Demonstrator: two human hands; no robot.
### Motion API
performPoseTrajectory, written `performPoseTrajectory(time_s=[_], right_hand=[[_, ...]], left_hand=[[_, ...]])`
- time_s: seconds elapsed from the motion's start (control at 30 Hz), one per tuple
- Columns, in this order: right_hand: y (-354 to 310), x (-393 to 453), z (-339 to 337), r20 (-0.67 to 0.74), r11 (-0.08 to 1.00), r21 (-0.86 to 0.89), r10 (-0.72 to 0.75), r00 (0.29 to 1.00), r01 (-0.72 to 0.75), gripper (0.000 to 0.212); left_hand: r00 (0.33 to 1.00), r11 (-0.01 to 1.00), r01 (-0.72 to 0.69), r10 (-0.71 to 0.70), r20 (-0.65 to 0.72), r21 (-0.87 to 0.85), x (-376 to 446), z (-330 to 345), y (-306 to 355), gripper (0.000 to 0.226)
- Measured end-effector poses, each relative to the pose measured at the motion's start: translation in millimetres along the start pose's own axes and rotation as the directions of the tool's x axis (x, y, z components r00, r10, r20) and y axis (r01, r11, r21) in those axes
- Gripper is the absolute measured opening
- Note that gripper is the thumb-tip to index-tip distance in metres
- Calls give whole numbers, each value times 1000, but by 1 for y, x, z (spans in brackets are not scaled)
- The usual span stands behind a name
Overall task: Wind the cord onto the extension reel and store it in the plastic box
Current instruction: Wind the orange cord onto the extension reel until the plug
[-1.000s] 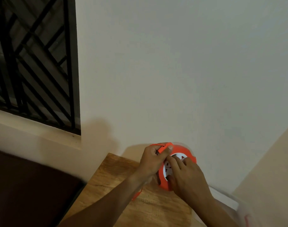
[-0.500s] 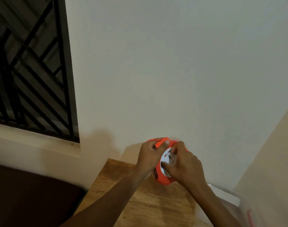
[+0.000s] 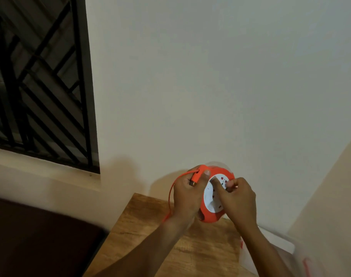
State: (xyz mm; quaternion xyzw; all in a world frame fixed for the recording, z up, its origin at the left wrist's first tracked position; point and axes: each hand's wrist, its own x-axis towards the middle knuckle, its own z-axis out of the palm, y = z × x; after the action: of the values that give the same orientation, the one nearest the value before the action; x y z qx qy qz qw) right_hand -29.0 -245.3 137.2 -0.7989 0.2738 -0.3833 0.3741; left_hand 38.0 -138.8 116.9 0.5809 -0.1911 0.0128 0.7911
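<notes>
Pale wall fills most of the view, with a barred window at the left and a wooden surface low in the frame. Above that surface the orange extension reel is held in the air, white socket face toward the camera. The left hand is wrapped around the reel's left rim, thumb pressing down the orange plug, while the right hand has its fingertips pinched together on the socket face, apparently on a winding knob. A loop of cord hangs loose down the left side, so winding looks unfinished. The plastic box sits just beside the surface at lower right, only partly in view. Risk from here: if the slack loop snags on the left wrist or the surface edge, the cord could bunch or ride off the drum; a slipping pinch would also let it unspool. Compared with half a second earlier, the reel sits higher and more face-on, the right hand has shifted toward the right of the face, and the hanging loop is newly visible.
</notes>
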Motion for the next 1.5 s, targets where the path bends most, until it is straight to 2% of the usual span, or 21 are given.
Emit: performPoseTrajectory(time_s=[0.07, 0.13, 0.2, 0.23, 0.27, 0.33, 0.37, 0.4, 0.47, 0.5, 0.57, 0.73, 0.87, 1.03, 1.13, 1.23, 1.3, 1.4, 1.5], right_hand=[[8, -4, 7, 60, 975, 125, 177, 982, -183, 43], [13, -13, 12, 132, 897, 243, 347, 928, -370, 50], [14, -23, 11, 174, 849, 287, 410, 895, -445, 44], [15, -29, 9, 174, 862, 286, 383, 907, -418, 37], [15, -35, 6, 150, 904, 266, 305, 940, -336, 26], [14, -43, -2, 95, 999, 50, -4, 995, -1, 12], [14, -47, -5, 113, 974, -115, -184, 976, 196, 13], [13, -49, -8, 155, 898, -239, -340, 928, 369, 14], [9, -51, -10, 279, 717, -320, -553, 785, 619, 17], [8, -51, -10, 333, 638, -323, -615, 715, 699, 20], [6, -48, -11, 418, 536, -316, -663, 622, 783, 24], [0, -35, -20, 583, 367, -304, -658, 477, 879, 25], [-11, -32, -23, 653, 329, -367, -575, 493, 870, 32], [-20, -36, -22, 707, 320, -465, -427, 564, 825, 65], [-23, -33, -22, 708, 305, -505, -389, 589, 808, 73], [-23, -31, -19, 732, 287, -513, -347, 587, 809, 75], [-20, -29, -16, 733, 299, -537, -298, 612, 789, 72], [-14, -27, -9, 689, 339, -561, -314, 653, 755, 64], [-9, -25, -4, 688, 344, -562, -309, 656, 752, 60]], left_hand=[[997, 993, -78, 76, 23, 91, -4, 0, 1, 20], [993, 976, -103, 91, 70, 192, -5, -2, -1, 27], [996, 981, -55, 41, 80, 186, -2, -9, -4, 18], [997, 991, -2, -8, 72, 137, 2, -14, -4, 14], [996, 994, 65, -70, 59, 84, 5, -19, -6, 15], [987, 988, 149, -151, 62, 27, 9, -27, -6, 19], [984, 986, 162, -163, 69, 23, 10, -30, -6, 19], [983, 985, 170, -171, 72, 25, 10, -32, -4, 20], [981, 983, 182, -183, 69, 18, 10, -34, -2, 22], [980, 982, 187, -187, 71, 9, 11, -35, -1, 24], [974, 979, 203, -202, 100, 1, 12, -37, 1, 24], [955, 974, 226, -223, 195, 9, 10, -42, 9, 13], [963, 980, 199, -198, 184, 13, 12, -42, 7, 12], [969, 984, 177, -171, 177, -16, 16, -43, 13, 12], [969, 987, 158, -152, 196, -15, 19, -42, 15, 13], [969, 988, 152, -148, 197, -7, 22, -40, 15, 22], [970, 991, 133, -133, 202, 11, 23, -38, 17, 26], [969, 996, 87, -93, 229, 36, 28, -34, 25, 5], [963, 996, 39, -58, 264, 77, 33, -29, 30, 20]])
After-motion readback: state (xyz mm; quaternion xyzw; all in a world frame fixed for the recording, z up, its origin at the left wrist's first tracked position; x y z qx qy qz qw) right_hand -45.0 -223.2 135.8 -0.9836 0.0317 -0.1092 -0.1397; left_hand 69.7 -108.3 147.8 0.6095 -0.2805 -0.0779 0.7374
